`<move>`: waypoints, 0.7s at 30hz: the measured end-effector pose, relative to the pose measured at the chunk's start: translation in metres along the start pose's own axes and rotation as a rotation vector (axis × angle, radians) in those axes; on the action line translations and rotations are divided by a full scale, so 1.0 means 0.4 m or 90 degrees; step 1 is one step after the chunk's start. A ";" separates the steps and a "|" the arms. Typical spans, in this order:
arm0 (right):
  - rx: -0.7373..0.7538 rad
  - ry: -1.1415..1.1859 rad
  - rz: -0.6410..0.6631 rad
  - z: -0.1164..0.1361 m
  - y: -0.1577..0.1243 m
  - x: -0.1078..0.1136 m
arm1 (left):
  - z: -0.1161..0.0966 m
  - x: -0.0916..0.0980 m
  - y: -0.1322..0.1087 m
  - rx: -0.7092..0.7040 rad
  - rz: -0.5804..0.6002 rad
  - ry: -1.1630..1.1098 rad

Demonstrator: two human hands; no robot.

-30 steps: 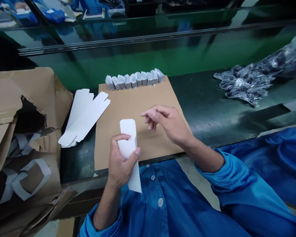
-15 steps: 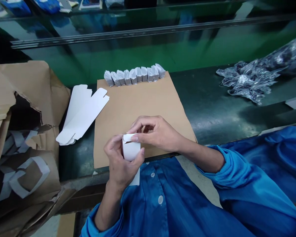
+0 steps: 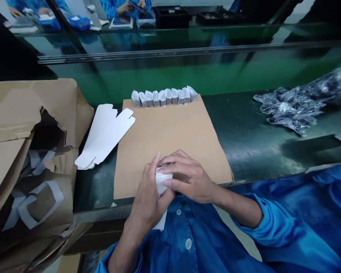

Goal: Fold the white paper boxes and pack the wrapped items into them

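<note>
A narrow white paper carton (image 3: 163, 185) stands tilted in my left hand (image 3: 147, 197), whose fingers and thumb wrap round its sides. Its lower end shows below my palm, against my blue clothing. My right hand (image 3: 190, 176) is closed over the upper end, fingers on the top and thumb against the near side; they partly hide the end flap. Both hands are over the near edge of a brown cardboard sheet (image 3: 170, 132). To the left lie flat white cartons (image 3: 106, 136), overlapping each other. Along the sheet's far edge runs a row of several small white-wrapped pieces (image 3: 162, 98).
A torn brown cardboard box (image 3: 59, 94) with white paper strips inside stands at left. Crumpled clear plastic bags (image 3: 290, 108) lie on the dark green bench (image 3: 233, 125) at right. Beyond a green partition (image 3: 113, 81), co-workers in blue sit near black trays (image 3: 172, 17).
My right fingers have gone from pinching the raised end flap to pressing over the carton's top, and the flap is now folded down. The view has shifted, with more of the far side showing.
</note>
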State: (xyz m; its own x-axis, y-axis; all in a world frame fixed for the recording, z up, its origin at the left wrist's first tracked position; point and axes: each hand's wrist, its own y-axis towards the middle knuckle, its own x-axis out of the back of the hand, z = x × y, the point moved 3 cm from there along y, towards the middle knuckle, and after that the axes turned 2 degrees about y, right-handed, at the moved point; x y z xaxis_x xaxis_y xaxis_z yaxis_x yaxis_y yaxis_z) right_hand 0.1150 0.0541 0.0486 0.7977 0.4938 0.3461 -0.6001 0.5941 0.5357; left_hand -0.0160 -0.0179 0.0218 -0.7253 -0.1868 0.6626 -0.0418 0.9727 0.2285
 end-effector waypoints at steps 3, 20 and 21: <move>0.050 -0.068 -0.018 0.007 -0.002 -0.010 | 0.000 -0.003 0.009 0.013 0.022 -0.054; -0.120 -0.714 0.422 -0.324 0.671 -0.095 | 0.179 0.051 0.097 0.201 -0.258 0.017; -0.094 -0.723 0.403 -0.301 0.653 -0.085 | 0.172 0.062 0.082 0.138 -0.227 0.072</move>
State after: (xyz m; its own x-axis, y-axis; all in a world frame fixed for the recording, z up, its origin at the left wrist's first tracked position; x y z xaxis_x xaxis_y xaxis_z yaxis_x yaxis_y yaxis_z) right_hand -0.0759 0.2690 0.0843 -0.0626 -0.0532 0.9966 -0.8296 0.5579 -0.0224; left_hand -0.0828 0.0191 -0.0033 -0.5598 -0.5192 0.6458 -0.4285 0.8484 0.3107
